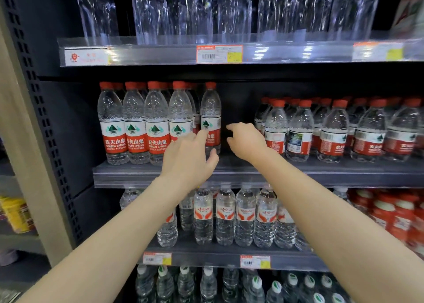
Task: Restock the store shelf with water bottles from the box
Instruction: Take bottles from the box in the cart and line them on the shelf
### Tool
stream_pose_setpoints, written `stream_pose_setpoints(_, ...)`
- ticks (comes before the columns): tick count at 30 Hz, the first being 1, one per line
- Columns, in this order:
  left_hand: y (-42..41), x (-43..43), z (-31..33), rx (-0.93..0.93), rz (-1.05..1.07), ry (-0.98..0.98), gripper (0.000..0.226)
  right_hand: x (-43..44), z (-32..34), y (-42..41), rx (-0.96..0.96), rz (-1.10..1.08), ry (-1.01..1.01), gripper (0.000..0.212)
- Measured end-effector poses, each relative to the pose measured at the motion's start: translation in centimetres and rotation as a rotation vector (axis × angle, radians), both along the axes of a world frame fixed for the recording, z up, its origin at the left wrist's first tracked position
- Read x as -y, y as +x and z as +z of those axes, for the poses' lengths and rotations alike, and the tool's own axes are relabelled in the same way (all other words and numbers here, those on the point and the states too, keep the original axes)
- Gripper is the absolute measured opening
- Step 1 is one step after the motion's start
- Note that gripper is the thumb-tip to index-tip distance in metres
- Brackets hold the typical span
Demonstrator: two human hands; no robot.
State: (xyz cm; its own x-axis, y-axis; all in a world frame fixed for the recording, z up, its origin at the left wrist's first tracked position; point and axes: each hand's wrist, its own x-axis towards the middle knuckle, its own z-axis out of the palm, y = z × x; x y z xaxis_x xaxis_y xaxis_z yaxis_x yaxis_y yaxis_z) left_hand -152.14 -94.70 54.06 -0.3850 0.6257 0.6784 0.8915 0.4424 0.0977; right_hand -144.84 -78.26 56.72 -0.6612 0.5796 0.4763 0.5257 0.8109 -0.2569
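Note:
A row of tall red-capped water bottles (pixel 135 123) stands at the left of the middle shelf (pixel 298 174). The rightmost one (pixel 210 110) stands upright, slightly further back. My left hand (pixel 188 158) is just in front of it, fingers apart and curled toward its lower label, holding nothing. My right hand (pixel 246 142) hovers in the dark gap to the bottle's right, fingers bent and apart, empty. Shorter red-capped bottles (pixel 325 130) fill the shelf's right side. The box is out of view.
Clear plastic-wrapped bottles (pixel 195 11) fill the top shelf above a price rail (pixel 219 54). White-capped bottles (pixel 226 215) stand on the shelf below, red containers (pixel 390 213) to their right. Green-and-white capped bottles (pixel 206 284) sit lowest. A perforated upright (pixel 46 130) bounds the left.

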Motion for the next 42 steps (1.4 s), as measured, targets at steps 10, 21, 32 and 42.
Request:
stream_pose_setpoints(10,3.0,-3.7,1.7,0.035,0.007,-0.251,0.059,-0.3,1.2,6.1,0.245,0.013,0.098,0.029)
stream_pose_setpoints(21,8.6,0.2,13.3,0.257,-0.065,-0.584,0.059,4.5,10.8,14.4,0.527,-0.114,-0.119,0.024)
stream_pose_setpoints(32,28.5,1.6,29.8,0.152,-0.325,-0.743,0.063,9.2,26.0,35.9,0.537,-0.230,-0.231,0.039)
stream_pose_setpoints(42,52.2,-2.1,35.8,0.100,-0.365,-0.704,0.063,5.1,32.3,64.2,0.408,-0.258,-0.375,0.047)
